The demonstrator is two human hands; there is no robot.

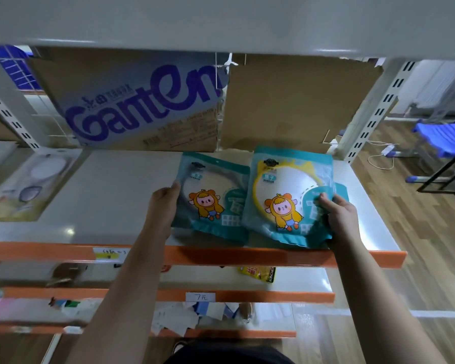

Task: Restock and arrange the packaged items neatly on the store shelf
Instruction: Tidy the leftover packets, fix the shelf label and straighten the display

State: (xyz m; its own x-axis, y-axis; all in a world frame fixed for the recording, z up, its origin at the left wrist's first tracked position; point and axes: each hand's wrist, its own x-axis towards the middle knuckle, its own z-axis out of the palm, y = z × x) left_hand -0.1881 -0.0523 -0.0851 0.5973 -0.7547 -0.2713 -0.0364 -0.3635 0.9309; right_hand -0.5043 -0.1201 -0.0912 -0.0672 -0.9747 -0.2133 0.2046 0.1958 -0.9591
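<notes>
Bare shelf [111, 195] lies open between the left packets [29, 185] and the two teal packs [213, 200]. Boxes [142, 109] wall off the back; the upper shelf [221, 22] caps the space; a post [373, 111] bounds the right.

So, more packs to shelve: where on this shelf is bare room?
Bare shelf between the pale packs at left and the left hand. Crowded at right: left teal pack beside right teal pack, Ganten carton behind.

L hand [164, 203] holds left teal pack [213, 195], R hand [339, 214] grips right pack [286, 195], white shelf [116, 195]
</notes>
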